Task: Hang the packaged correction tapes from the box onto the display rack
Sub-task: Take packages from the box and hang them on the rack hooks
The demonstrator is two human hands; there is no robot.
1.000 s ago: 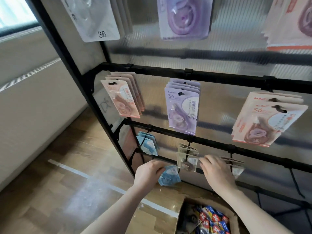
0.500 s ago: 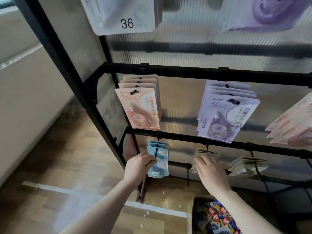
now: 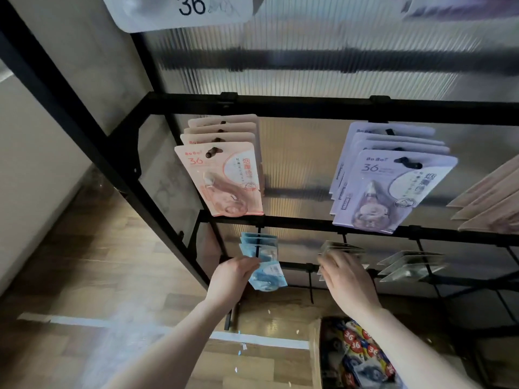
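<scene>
My left hand [image 3: 231, 276] grips a blue packaged correction tape [image 3: 268, 277] at the tip of the lowest left hook, just below the blue packs [image 3: 259, 245] hanging there. My right hand [image 3: 346, 279] rests on the neighbouring stack of pale packs [image 3: 338, 248] on the same low bar; whether it grips one I cannot tell. The cardboard box [image 3: 316, 357] with colourful packs [image 3: 362, 357] stands on the floor at the bottom right, beneath my right forearm.
The black display rack [image 3: 309, 103] carries pink packs [image 3: 224, 178] and lilac packs [image 3: 390, 189] on the middle row, beige packs [image 3: 488, 203] at the right edge, and clear packs [image 3: 407, 265] low right. Wooden floor [image 3: 84, 276] with a white line lies left.
My left hand carried the blue pack leftward from in front of the middle hook to the blue stack's hook. The view swung left and closer. My right hand stayed on the pale stack.
</scene>
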